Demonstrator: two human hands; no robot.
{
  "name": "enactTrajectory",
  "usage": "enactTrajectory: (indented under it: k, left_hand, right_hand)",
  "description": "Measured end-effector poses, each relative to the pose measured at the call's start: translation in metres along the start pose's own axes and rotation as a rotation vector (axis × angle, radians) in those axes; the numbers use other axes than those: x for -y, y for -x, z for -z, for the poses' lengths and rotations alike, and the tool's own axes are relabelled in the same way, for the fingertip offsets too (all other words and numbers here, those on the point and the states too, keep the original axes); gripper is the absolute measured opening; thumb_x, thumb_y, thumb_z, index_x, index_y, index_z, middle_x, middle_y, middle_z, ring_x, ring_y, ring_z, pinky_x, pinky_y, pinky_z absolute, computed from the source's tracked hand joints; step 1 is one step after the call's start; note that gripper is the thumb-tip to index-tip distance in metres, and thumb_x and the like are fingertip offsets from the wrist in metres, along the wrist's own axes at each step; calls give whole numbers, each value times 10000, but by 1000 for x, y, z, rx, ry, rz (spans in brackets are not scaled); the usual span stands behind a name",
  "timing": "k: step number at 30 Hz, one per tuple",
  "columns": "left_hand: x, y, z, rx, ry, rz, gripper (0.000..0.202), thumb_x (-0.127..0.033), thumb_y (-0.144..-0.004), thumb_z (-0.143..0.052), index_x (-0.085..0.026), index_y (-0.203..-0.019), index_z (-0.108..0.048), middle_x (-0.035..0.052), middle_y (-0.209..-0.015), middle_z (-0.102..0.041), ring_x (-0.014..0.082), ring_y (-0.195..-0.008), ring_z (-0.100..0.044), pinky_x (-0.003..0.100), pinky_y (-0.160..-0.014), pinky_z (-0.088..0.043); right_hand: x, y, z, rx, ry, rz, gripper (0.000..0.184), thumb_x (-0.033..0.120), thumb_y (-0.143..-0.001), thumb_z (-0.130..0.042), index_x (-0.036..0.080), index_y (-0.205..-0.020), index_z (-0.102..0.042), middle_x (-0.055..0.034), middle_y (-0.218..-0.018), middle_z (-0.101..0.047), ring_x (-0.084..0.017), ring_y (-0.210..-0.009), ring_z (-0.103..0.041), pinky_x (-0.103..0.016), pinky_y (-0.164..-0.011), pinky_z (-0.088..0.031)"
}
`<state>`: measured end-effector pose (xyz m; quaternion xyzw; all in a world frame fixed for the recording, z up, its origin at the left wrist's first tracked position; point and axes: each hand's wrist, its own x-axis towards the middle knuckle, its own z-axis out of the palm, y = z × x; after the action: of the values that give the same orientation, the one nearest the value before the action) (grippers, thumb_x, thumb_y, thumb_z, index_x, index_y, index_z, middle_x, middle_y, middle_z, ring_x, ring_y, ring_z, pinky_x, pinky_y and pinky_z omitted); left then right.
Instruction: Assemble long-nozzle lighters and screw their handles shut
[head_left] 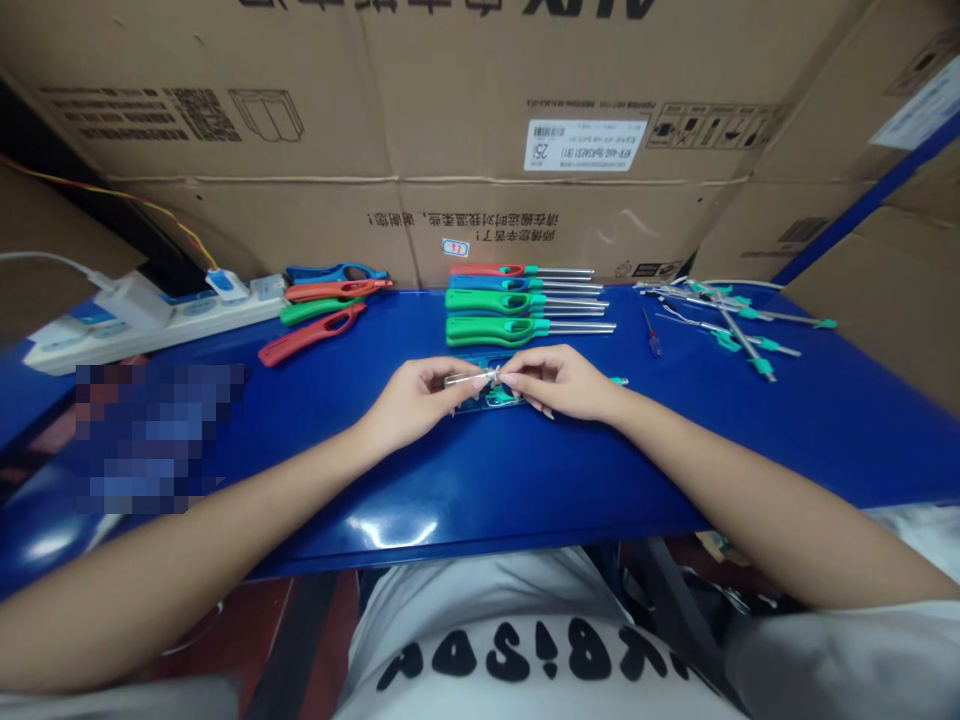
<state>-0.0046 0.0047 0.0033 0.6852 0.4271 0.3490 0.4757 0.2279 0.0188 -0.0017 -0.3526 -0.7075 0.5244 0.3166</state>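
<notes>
My left hand (pixel 417 398) and my right hand (pixel 561 381) meet at the middle of the blue table (pixel 480 470). Both pinch a thin metal tube with a small white part (pixel 474 378) held level between the fingertips. Under the hands lies a blue and green lighter body (pixel 495 396), partly hidden. Just behind the hands lies a row of assembled long lighters (pixel 517 300) with green, blue and red handles and metal tubes pointing right.
Loose lighter handle shells (pixel 324 305) in red, green, blue and orange lie at the back left. A pile of metal tubes with green tips (pixel 731 318) and a small screwdriver (pixel 651 333) lie at the back right. A white power strip (pixel 142 320) sits far left. Cardboard boxes (pixel 465 120) wall the back.
</notes>
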Motion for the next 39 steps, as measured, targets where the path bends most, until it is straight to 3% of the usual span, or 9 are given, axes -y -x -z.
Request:
enactTrajectory:
  k: [7,27,32,39]
  left_hand:
    - [3,0,1,-16,-5,-16,449,-550,-801,-775,-139,-984,-790,62,-814,-753,122,-632,-587,229,-578,-463]
    - [2,0,1,-4,-8,-6,436,-529,-812,-778,-125,-977,-789,47,-795,-732,104,-622,-546,219,-570,-428]
    - [3,0,0,-7,-19,-27,390,-493,-822,-780,-137,-979,-799,62,-875,-776,115,-657,-595,225,-608,-455]
    - [5,2,-2,2,-44,-37,386,-491,-814,-778,-148,-984,-817,89,-970,-805,206,-827,-711,287,-745,-521]
  right_hand:
    - [3,-1,2,-22,-40,-14,416,559,-840,-731,149,-896,-686,39,-649,-597,-46,-393,-459,-188,-343,-366]
    - [2,-2,2,-18,-59,22,423,549,-838,-742,133,-885,-682,41,-638,-587,-39,-387,-450,-177,-338,-351]
    - [2,-1,1,-11,-29,23,392,529,-866,-713,140,-869,-667,43,-639,-576,-41,-389,-448,-183,-348,-346]
    - [-1,0,-2,-29,17,27,355,494,-887,-693,146,-835,-648,37,-618,-566,-50,-399,-427,-206,-387,-334]
